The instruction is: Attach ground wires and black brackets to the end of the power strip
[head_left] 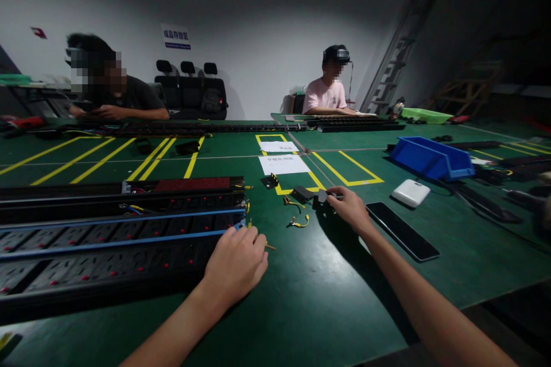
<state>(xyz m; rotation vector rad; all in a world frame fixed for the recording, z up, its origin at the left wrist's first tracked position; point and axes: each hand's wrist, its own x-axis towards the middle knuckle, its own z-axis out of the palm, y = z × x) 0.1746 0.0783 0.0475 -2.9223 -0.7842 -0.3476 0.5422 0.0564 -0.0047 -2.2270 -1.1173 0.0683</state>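
A green work table (327, 298) marked with yellow tape lines fills the view; long black power strips (107, 235) with rows of sockets lie stacked along the near left, their open end showing blue and yellow wires; two white paper sheets (282, 163) lie in the middle, a dark phone (402, 230) and a white box (411, 192) to the right; a blue bin (433, 157) stands farther right, its contents hidden by its wall; a green tray (426, 116) sits at the far edge; two other people sit across the table, one on the left and one in a pink shirt; the left hand (236, 264) rests at the strips' end, fingers curled together, pinching a thin yellow wire (269, 247); the right hand (350, 206) reaches forward, fingertips closed on a small black part (322, 196); another black part (302, 193) and short yellow wires (299, 222) lie just beside it.
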